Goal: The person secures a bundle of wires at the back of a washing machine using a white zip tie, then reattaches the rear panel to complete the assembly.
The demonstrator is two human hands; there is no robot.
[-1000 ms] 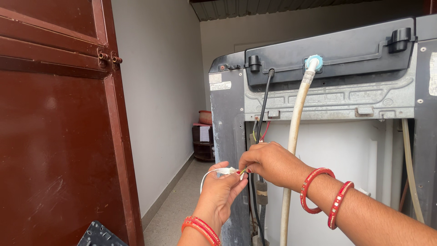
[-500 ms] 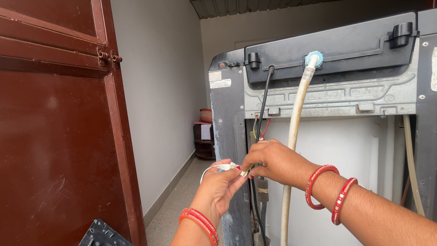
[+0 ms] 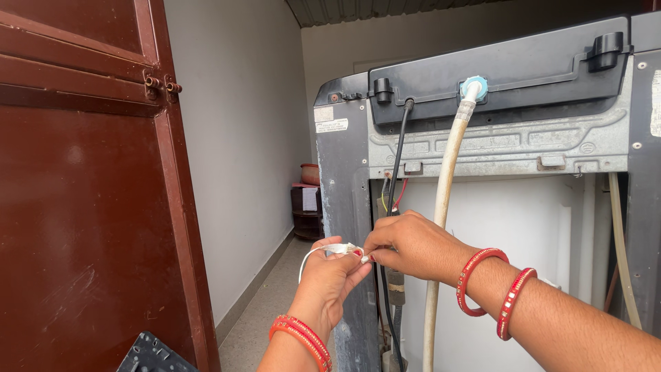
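Both hands meet at the left rear corner of the washer point(image 3: 482, 145), whose back faces us. Left hand point(image 3: 330, 282) comes up from below, fingers curled shut around a thin white tie point(image 3: 337, 249); a loop of it arcs out to the left of the hand. Right hand point(image 3: 410, 244) reaches in from the right, fingertips pinched narrow on the same tie, touching the left hand's fingers. Red bangles point(image 3: 496, 293) on the right wrist, more on the left.

The tie sits just in front of the black cord point(image 3: 398, 158), which drops from the dark top panel down past the hands. A cream hose point(image 3: 444, 207) runs down from a blue fitting point(image 3: 474, 87), just right of the cord, passing behind the right hand. Yellow and red wires point(image 3: 392, 196) show in the gap above the hands.

Tight on the left: a brown door point(image 3: 89, 207) stands near, its edge close to the left hand. Between the door and the washer's edge, a narrow strip of floor point(image 3: 265, 310) runs back along the white wall point(image 3: 234, 151) to a small dark stand point(image 3: 306, 210) with a pot on it. A second hose point(image 3: 620, 248) hangs at the far right. A dark object point(image 3: 151, 355) pokes in at bottom left; cannot tell what.
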